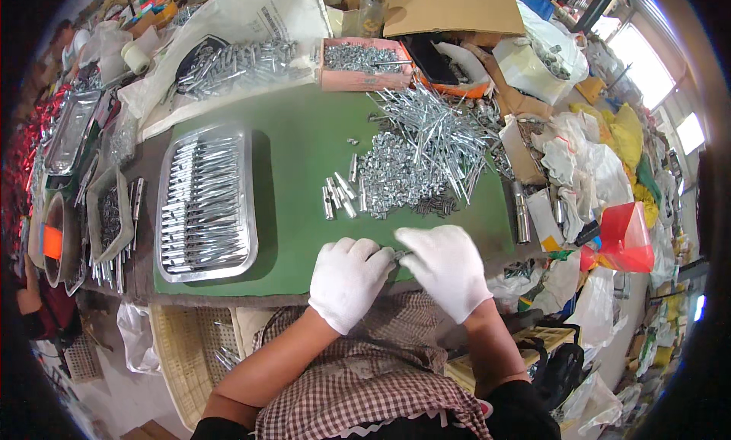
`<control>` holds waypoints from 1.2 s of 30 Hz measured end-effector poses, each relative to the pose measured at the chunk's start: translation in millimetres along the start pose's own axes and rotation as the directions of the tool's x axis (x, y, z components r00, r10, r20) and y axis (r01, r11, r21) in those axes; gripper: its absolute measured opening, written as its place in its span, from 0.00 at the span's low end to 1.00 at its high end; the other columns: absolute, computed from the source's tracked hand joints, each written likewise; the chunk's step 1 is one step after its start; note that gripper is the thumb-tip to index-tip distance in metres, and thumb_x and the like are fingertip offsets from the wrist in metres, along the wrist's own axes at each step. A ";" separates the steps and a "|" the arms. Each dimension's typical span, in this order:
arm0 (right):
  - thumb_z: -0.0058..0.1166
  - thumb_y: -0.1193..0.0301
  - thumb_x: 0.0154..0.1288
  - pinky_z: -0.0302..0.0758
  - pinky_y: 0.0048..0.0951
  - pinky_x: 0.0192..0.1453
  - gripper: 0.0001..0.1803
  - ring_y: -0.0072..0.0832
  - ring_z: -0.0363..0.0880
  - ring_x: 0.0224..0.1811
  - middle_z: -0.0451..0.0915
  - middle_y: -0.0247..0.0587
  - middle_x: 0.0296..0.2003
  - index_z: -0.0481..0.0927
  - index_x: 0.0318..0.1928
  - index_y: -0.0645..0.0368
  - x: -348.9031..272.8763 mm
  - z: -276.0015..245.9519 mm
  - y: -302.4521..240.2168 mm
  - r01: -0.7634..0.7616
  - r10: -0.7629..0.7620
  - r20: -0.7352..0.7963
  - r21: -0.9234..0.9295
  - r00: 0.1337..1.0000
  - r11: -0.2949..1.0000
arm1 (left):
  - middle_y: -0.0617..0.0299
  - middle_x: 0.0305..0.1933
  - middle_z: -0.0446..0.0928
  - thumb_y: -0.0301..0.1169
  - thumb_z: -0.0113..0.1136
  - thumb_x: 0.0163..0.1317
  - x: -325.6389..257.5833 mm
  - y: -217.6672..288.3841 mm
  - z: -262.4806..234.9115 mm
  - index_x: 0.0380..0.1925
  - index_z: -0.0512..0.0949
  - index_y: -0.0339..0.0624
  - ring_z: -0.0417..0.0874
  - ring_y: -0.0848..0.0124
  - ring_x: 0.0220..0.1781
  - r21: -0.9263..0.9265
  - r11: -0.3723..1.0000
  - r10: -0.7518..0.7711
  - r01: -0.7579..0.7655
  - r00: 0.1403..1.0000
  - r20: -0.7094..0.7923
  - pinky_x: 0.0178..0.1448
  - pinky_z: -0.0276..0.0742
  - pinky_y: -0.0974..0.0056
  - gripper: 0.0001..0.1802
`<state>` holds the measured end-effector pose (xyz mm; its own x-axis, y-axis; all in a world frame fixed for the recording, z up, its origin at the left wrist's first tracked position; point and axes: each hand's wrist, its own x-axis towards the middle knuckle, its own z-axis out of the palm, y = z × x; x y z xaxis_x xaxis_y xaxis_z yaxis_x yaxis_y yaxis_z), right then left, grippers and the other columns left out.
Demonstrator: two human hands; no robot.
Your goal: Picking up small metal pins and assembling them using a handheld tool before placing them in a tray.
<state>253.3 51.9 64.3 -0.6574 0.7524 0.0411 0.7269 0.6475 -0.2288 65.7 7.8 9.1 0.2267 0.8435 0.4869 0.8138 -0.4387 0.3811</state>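
Observation:
Both my hands wear white knit gloves and meet near the front edge of the green mat [297,154]. My left hand [347,285] is closed, its fingertips on a small grey metal part [398,256]. From the other side my right hand [449,269] pinches at the same part; the fingers mostly cover it. Just beyond lie several short metal sleeves [339,195], a heap of small metal nuts [396,170] and a pile of long thin metal rods [445,132]. Small dark pins [438,205] lie at the heap's near edge.
To the left, a metal tray [247,234] holds rows of rod assemblies. A pink box [365,81] of small parts and a white sack [221,21] with metal sleeves stand at the back. Bins [110,246] line the left; a red plastic piece [626,238] lies right.

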 end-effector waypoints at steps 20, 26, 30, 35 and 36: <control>0.58 0.71 0.70 0.74 0.48 0.64 0.28 0.52 0.79 0.57 0.80 0.56 0.59 0.75 0.70 0.55 -71.2 5.9 130.8 -0.810 0.681 -0.501 -0.075 0.535 0.582 | 0.69 0.35 0.79 0.34 0.71 0.59 0.4 4.6 -3.5 0.43 0.85 0.55 0.81 0.64 0.38 0.023 1.000 -0.010 0.009 0.999 0.044 0.44 0.74 0.55 0.11; 0.59 0.77 0.63 0.78 0.40 0.63 0.35 0.50 0.82 0.56 0.83 0.58 0.55 0.70 0.72 0.69 -62.5 20.9 52.9 -0.246 0.372 -0.664 0.280 0.648 0.928 | 0.68 0.36 0.79 0.34 0.70 0.59 -2.3 -0.1 -2.7 0.43 0.85 0.54 0.81 0.63 0.39 0.048 0.999 -0.016 0.014 0.999 0.037 0.44 0.74 0.55 0.12; 0.65 0.56 0.66 0.81 0.50 0.36 0.40 0.51 0.85 0.31 0.83 0.47 0.32 0.66 0.77 0.29 -77.5 28.2 -3.2 -0.311 0.313 -0.034 0.061 0.949 0.948 | 0.68 0.36 0.79 0.33 0.70 0.59 0.8 -0.8 1.0 0.44 0.85 0.54 0.81 0.62 0.39 0.017 1.000 0.003 -0.004 0.999 0.037 0.44 0.74 0.54 0.12; 0.67 0.78 0.61 0.80 0.36 0.66 0.37 0.41 0.87 0.60 0.84 0.54 0.60 0.73 0.71 0.67 -77.3 7.7 11.6 -0.425 0.512 -0.300 0.310 0.805 0.850 | 0.67 0.36 0.79 0.35 0.71 0.57 2.4 7.3 -3.8 0.43 0.85 0.53 0.81 0.62 0.40 0.002 1.000 -0.031 0.031 0.998 0.050 0.44 0.74 0.54 0.12; 0.70 0.70 0.61 0.83 0.41 0.55 0.38 0.49 0.87 0.50 0.84 0.56 0.57 0.73 0.73 0.58 -82.8 14.5 34.4 -0.352 0.445 -0.475 0.275 0.760 0.895 | 0.67 0.37 0.79 0.35 0.71 0.57 8.3 9.2 -4.9 0.42 0.85 0.53 0.81 0.61 0.40 -0.005 0.999 -0.033 0.034 0.998 0.054 0.44 0.74 0.54 0.12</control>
<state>329.9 10.2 38.9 -0.0819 0.9166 0.3913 0.8270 0.2816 -0.4866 72.5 9.2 20.5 0.2280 0.8730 0.4310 0.8183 -0.4117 0.4011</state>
